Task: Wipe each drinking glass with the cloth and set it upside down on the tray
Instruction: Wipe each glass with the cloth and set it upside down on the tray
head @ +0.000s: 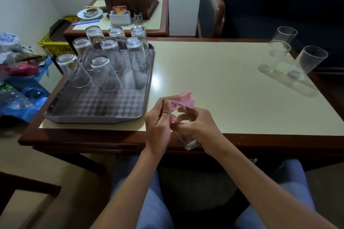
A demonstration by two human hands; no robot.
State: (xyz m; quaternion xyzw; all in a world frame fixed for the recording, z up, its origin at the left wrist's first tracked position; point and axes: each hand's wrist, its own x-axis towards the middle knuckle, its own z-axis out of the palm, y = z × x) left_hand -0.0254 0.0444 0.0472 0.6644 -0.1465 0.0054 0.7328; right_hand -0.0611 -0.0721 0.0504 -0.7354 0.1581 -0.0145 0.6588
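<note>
My right hand (pixel 197 126) grips a clear drinking glass (pixel 189 142) tilted over the table's front edge, its base toward me. My left hand (pixel 158 122) pinches a pink cloth (pixel 186 99) that bunches out of the glass's mouth. To the left, a grey checkered tray (pixel 96 109) carries several glasses upside down (pixel 105 74) in rows at its far half. Three upright glasses (pixel 307 62) stand at the table's far right corner.
A side table behind the tray holds a white box (pixel 120 17), a plate (pixel 90 13) and a small vase of white flowers (pixel 138 17). Plastic bags and bottles (pixel 20 87) pile at the left. A yellow basket (pixel 54 45) and a dark chair (pixel 212 9) stand beyond.
</note>
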